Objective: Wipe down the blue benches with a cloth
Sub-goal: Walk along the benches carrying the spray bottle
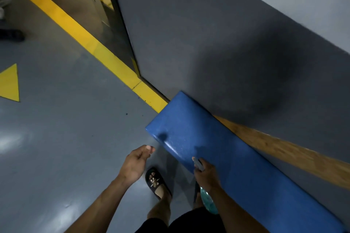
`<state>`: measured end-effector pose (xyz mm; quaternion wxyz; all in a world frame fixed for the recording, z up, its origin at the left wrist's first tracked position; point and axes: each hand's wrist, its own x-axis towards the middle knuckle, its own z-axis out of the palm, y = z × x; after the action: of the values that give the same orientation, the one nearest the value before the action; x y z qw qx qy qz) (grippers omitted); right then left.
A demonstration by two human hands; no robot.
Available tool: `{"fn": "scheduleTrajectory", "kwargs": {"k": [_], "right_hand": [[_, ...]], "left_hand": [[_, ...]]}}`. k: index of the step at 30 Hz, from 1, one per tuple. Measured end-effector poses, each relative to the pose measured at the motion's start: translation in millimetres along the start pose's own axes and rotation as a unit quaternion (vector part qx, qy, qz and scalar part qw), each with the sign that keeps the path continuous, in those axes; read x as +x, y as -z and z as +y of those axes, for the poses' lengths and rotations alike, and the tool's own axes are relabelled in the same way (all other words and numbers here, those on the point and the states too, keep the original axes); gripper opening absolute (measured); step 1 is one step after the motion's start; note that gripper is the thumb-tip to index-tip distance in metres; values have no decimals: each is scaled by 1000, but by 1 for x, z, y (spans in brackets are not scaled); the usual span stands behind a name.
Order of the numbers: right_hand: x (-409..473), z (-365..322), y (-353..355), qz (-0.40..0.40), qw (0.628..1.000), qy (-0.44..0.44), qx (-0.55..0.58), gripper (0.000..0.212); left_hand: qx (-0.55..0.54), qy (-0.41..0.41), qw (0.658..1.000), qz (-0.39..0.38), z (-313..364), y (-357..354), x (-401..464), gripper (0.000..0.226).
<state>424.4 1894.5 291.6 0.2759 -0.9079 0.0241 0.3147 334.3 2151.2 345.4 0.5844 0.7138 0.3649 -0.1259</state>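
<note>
A blue padded bench [217, 149] runs along the grey wall from the centre toward the lower right. My right hand [205, 173] grips a spray bottle [207, 200] over the bench's front edge; the grey nozzle points up toward the bench top, and the teal body hangs below my wrist. My left hand [136, 162] hovers over the floor just left of the bench's end, fingers relaxed and holding nothing. No cloth is in view.
A yellow floor line [91, 43] runs along a glass door [98, 15] at the upper left. A yellow arrow [10, 85] marks the grey floor. My foot in a black sandal [157, 183] stands beside the bench. Someone's dark shoe [12, 35] is at the far left.
</note>
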Motion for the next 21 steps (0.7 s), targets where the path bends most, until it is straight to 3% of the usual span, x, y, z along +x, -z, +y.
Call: {"fn": "scheduleTrajectory", "kwargs": {"k": [4,7,11,17,21], "right_hand": [[27,-26,21,52,997,-36,33,8],[52,-35,43,76,994,-68,34,24],[70,-42,56,101,992,-70,30,25],[84,-65,37,56,997,-46,33,9],[107,-92,34,37,998,-38,44,9]], "left_hand": [[-1,-2,1000,5,-2,16,4,37],[-13,-4,1000,3,-1,22,8,43],[-21,-7,1000,2,5,26,18,46],[-21,-11,1000,14,23,34,34,44],[-8,-6,1000,28,30,43,47,43]]}}
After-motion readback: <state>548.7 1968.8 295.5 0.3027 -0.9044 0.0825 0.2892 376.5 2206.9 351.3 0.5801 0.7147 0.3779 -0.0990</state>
